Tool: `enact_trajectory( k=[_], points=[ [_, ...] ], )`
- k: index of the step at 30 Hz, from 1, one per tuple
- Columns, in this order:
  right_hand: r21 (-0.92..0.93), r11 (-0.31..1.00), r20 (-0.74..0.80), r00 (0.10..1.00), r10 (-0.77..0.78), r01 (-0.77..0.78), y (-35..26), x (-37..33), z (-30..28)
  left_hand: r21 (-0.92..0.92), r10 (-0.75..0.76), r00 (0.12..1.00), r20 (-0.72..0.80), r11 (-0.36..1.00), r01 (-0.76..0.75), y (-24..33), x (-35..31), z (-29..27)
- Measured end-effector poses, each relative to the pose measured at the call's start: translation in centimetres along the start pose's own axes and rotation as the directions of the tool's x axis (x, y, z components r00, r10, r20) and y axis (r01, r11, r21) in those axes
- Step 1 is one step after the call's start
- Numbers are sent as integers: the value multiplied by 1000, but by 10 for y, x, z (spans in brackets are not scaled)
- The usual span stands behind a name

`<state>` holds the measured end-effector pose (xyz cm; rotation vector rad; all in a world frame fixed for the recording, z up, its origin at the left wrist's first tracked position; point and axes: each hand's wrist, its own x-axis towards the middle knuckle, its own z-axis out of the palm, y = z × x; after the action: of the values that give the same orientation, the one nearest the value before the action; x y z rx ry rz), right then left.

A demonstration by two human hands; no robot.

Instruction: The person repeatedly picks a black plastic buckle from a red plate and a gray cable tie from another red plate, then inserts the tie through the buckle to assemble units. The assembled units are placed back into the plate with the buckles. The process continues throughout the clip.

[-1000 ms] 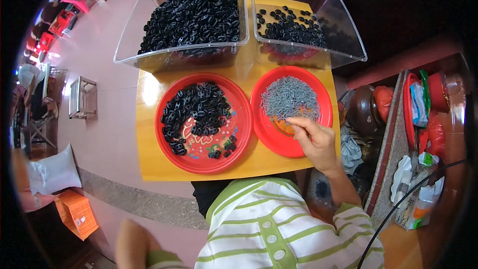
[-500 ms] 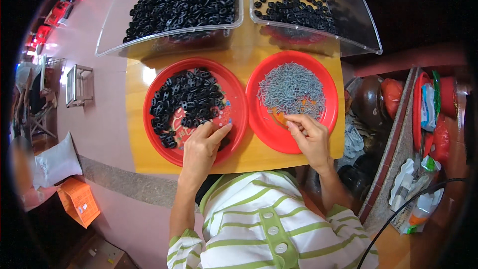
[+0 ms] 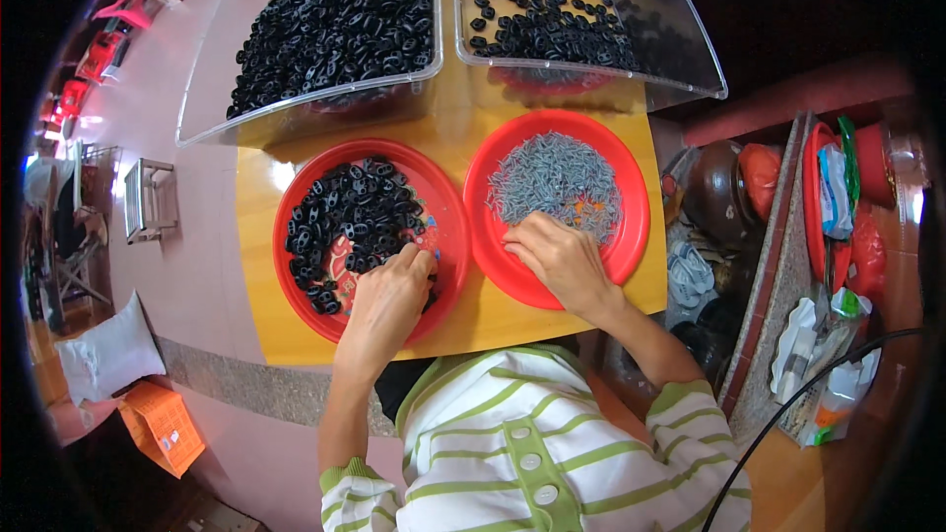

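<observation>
Black pcs (image 3: 340, 207) in L red tray (image 3: 445, 232), grey screws (image 3: 552, 172) in R red plate (image 3: 636, 207); L hand (image 3: 384, 300), R hand (image 3: 559, 256) over 'em, both bunched, can't tell grip gap/contents; knocking plate cd spill screws

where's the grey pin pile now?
Head view, right of centre: the grey pin pile lies in the right red plate, just beyond the right hand, in front of the right clear bin.

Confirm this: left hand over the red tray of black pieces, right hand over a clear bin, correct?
Wrong about the right hand: the head view shows it over the red plate of thin grey pieces. The left hand is over the red tray of black pieces, as you say.
</observation>
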<state>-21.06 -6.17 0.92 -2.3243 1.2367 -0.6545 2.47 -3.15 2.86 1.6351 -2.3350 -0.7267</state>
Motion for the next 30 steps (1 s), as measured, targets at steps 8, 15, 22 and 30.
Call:
enact_trajectory(
  k=[8, 15, 22, 30],
  points=[
    [-160, 986, 185, 983, -19, 49, -7, 16, 0, -40, 58, 997, 56, 998, -56, -5, 4, -2],
    [255, 957, 46, 991, 128, -136, -14, 11, -25, -818, -283, 931, -232, 574, -29, 24, -38, 15],
    [706, 637, 151, 945, 290, -309, -48, 1, -26, -938, -454, 886, 94, -339, -74, 52, -45, 23],
    [907, 346, 191, 966, 175, -242, -65, 10, -1, -938, -463, 882, 87, -337, -84, 45, -48, 23]
  ],
)
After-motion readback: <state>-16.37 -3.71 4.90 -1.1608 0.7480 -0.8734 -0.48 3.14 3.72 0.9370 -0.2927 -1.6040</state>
